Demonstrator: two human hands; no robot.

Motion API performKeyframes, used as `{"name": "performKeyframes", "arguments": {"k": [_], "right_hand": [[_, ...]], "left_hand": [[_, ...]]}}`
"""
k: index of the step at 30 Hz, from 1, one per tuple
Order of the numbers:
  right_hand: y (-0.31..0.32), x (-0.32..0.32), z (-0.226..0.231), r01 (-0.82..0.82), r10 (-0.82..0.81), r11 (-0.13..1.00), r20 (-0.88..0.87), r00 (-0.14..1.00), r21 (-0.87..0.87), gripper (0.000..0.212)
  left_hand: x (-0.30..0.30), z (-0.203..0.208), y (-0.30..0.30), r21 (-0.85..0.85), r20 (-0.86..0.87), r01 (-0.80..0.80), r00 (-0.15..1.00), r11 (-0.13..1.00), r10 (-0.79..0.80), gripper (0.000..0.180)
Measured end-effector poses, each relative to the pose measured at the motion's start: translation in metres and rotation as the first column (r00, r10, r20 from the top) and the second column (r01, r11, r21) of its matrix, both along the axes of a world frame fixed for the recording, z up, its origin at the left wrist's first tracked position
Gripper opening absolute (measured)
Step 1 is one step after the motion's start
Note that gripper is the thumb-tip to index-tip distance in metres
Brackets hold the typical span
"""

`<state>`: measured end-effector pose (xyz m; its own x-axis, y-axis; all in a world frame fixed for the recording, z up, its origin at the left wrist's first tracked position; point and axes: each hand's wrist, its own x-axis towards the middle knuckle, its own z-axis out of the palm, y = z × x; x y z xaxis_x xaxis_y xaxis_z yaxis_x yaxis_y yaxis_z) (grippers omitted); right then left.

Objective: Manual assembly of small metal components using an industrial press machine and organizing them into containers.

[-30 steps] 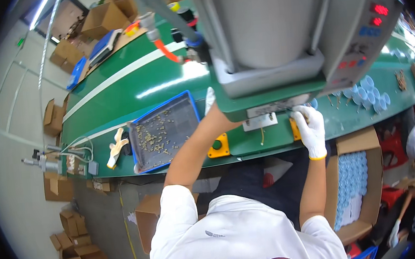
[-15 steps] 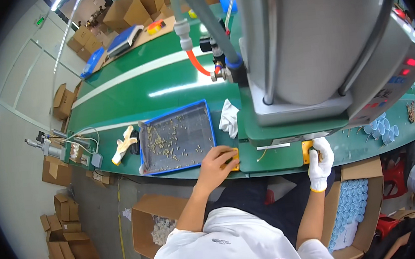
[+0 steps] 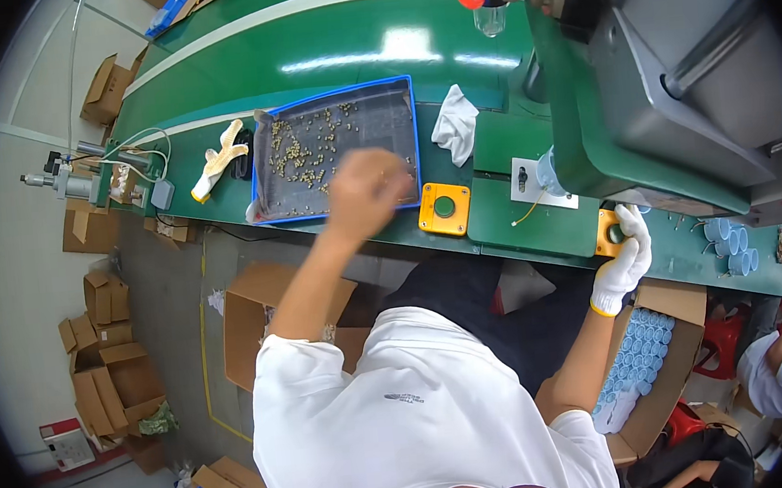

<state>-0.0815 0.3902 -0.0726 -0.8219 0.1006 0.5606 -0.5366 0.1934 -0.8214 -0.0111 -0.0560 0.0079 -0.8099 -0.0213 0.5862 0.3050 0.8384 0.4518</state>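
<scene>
My bare left hand (image 3: 368,193), smeared by motion, is over the near side of a blue-rimmed tray (image 3: 416,139) strewn with small brass-coloured metal pieces (image 3: 295,155). Its fingers cannot be made out. My right hand (image 3: 627,260), in a white knit glove, rests beside the right yellow button box (image 3: 606,233), fingers stretched out. Another yellow button box (image 3: 445,209) with a green button stands between tray and press. Under the green press head (image 3: 654,165), a light blue cup (image 3: 548,174) sits by a metal plate (image 3: 521,186), partly hidden by the head.
A white cloth (image 3: 456,125) and a work glove (image 3: 219,161) flank the tray. Several light blue cups (image 3: 735,246) stand at the bench's right. Below are a carton of cups (image 3: 681,312) and another carton (image 3: 248,326). Another person (image 3: 779,368) sits at far right.
My left hand has left the left button box and moved over the tray. My right fingers have come off the right button. The view has shifted, exposing the cup beneath the press.
</scene>
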Motion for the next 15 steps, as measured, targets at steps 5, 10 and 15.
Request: {"name": "performKeyframes", "arguments": {"k": [5,10,15], "right_hand": [[0.0,0.004,-0.001,0.068,-0.068,0.997,0.004,0.998,0.029,0.054],[-0.005,0.006,0.011,0.116,-0.117,0.989,0.008,0.993,0.094,0.053],[-0.01,0.005,0.019,0.117,-0.117,0.99,-0.008,0.993,0.076,0.05]], "left_hand": [[0.011,-0.03,-0.176,-0.228,0.023,-0.651,0.74,0.724,0.672,0.05],[0.022,-0.056,-0.257,-0.465,0.351,-0.572,0.581,0.676,0.734,0.048],[0.016,-0.04,-0.249,-0.477,0.386,-0.57,0.548,0.669,0.742,0.034]]}}
